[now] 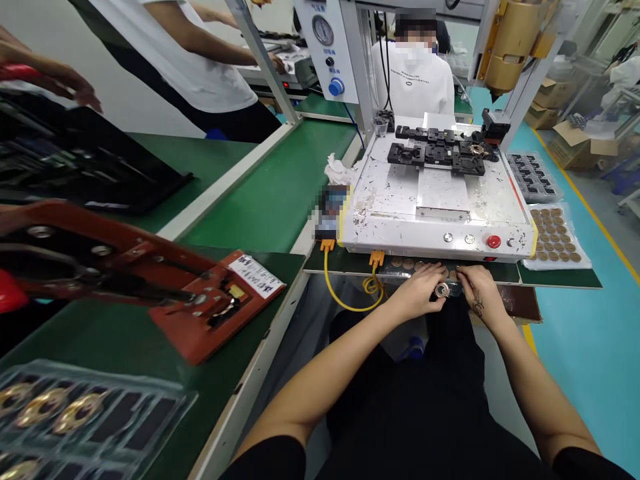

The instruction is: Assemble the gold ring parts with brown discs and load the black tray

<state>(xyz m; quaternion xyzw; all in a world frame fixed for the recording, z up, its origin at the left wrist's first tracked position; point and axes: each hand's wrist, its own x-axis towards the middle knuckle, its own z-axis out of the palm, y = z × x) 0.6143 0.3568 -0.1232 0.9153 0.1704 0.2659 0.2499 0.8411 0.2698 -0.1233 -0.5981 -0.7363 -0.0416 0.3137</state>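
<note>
In the head view, my left hand [423,291] is closed at the front edge of the white machine, with a small round metal part [442,290] between its thumb and fingers. The part is ring-shaped with a pale centre. Close to its right, my right hand [483,293] has its fingers curled together at the edge of a clear plastic tray; what they pinch is too small to make out. That clear plastic tray [395,263] holds round brown discs and lies partly under my hands, against the machine's front.
The white machine [390,230] carries black fixtures [440,155] beneath a gold dispensing head [515,47]. At right sits another tray of brown discs [555,237]. A yellow cable [327,283] loops at left. A brown press [200,327] stands nearer left. Co-workers stand beyond.
</note>
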